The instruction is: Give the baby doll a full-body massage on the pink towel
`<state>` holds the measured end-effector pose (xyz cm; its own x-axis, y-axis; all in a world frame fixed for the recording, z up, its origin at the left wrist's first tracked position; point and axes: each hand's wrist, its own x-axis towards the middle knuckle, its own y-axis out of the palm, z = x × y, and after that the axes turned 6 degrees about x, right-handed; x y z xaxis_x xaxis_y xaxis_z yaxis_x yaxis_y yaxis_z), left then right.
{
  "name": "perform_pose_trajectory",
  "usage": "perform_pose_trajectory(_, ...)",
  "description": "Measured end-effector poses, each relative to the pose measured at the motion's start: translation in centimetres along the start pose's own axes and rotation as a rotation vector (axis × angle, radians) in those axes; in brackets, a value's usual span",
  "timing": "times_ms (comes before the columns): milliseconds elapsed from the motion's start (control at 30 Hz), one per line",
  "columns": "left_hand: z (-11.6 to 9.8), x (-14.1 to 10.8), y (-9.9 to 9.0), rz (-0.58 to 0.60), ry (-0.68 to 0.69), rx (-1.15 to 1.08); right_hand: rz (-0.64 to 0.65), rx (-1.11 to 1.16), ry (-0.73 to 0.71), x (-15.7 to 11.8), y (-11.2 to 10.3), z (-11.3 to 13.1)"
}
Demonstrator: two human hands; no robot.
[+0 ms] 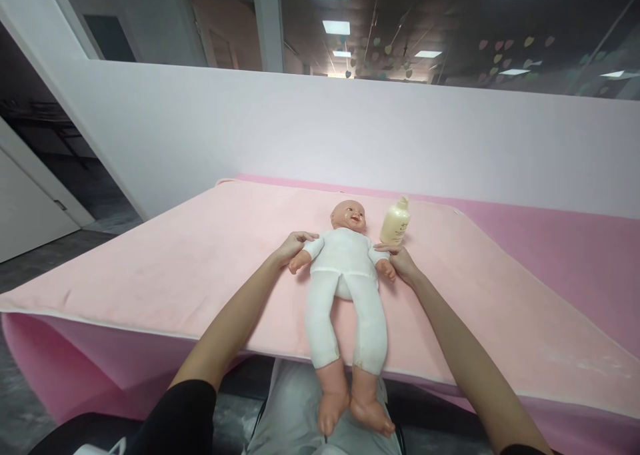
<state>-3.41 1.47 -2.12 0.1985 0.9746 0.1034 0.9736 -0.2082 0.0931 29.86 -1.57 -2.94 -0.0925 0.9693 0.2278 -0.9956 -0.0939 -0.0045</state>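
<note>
A baby doll [344, 262] in a white long-sleeved top and white trousers lies on its back on the pink padded cloth [210, 255]. Its head points away from me, and its bare feet hang over the near edge above my lap. My left hand [296, 247] grips the doll's sleeved arm on the left, with the fingertips on the white sleeve. On the other side, my right hand [401, 260] has its fingers across the other sleeve, with the thumb side partly hidden. Just beyond my right hand stands a pale yellow bottle [395, 223], slightly tilted in view.
A white wall panel [320, 132] with windows above borders the far side of the table. Brighter pink cloth [555, 258] shows at the right. My grey-trousered legs [295, 412] are under the table's near edge. A white door [35, 202] is at far left.
</note>
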Motion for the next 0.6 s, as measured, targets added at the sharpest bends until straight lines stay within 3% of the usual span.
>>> perform_pose_trajectory(133,0.0,0.0,0.1,-0.004,-0.017,-0.008,0.02,0.084,0.032,0.2,-0.2,-0.2)
perform_pose_trajectory(467,-0.1,0.0,0.4,0.055,0.043,-0.023,-0.095,0.029,0.008,0.1,0.7,0.0)
perform_pose_trajectory(600,-0.3,0.2,1.3,-0.047,0.005,-0.006,-0.071,-0.144,-0.006,0.5,1.5,0.0)
